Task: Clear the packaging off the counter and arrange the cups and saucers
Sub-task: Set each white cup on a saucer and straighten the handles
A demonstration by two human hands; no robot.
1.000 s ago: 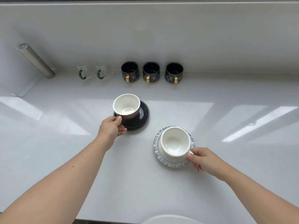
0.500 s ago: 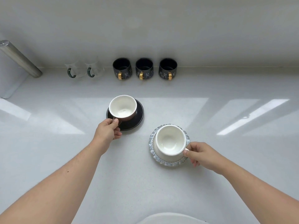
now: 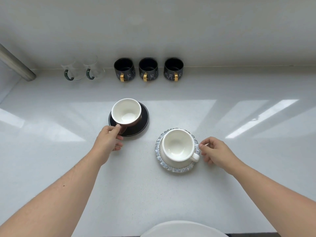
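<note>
A brown cup [image 3: 126,112] with a white inside stands on a black saucer [image 3: 144,119] at the counter's middle. My left hand [image 3: 108,141] grips its handle from the near side. To the right, a white cup [image 3: 177,145] sits on a ruffled clear glass saucer [image 3: 176,169], its handle pointing right and free. My right hand [image 3: 216,150] is beside it, thumb and forefinger pinched at the saucer's right rim. Three black mugs [image 3: 148,69] with gold handles and two clear glass cups [image 3: 83,69] line the back wall.
A metal bar [image 3: 16,65] slants in at the far left. A white rounded object [image 3: 184,229] lies at the counter's near edge. The white wall [image 3: 171,31] closes the back. No packaging is in sight.
My right hand has let go of the white cup's handle and shifted up to the glass saucer's rim. My left hand stays on the brown cup's handle.
</note>
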